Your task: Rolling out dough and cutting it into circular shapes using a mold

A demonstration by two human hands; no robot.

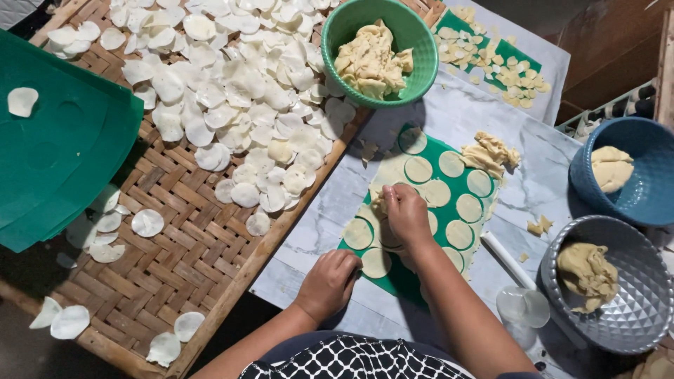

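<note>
**Ana:** Fingers (393, 198) of the right hand (407, 214) are pinched narrow on a strip of leftover dough (379, 200), right at the middle of the green mat (411, 277).

**Ben:** And the left hand (330, 281)?

**Ana:** Curled down at the mat's near corner, fingers folded under. I can't tell whether they grip anything; it looks like they pin the mat so it doesn't slide on the bench (316, 231).

**Ben:** So where's the dough itself?

**Ana:** Rolled thin across the mat, cut into round discs (418, 169) lying in rows, with the web between them partly gone. A heap of that scrap (488, 151) sits at the mat's far edge, out of the way of the discs.

**Ben:** Further out?

**Ana:** A green bowl (414, 77) of torn dough rests half on the woven bamboo tray (182, 238), within easy reach. The tray is spread with pale discs (232, 91), loosely scattered, likely to dry. On the right, a blue bowl (642, 203) and a silver bowl (632, 323) each hold a lump of dough, and a white rolling pin (507, 260) lies just beside the mat.
</note>
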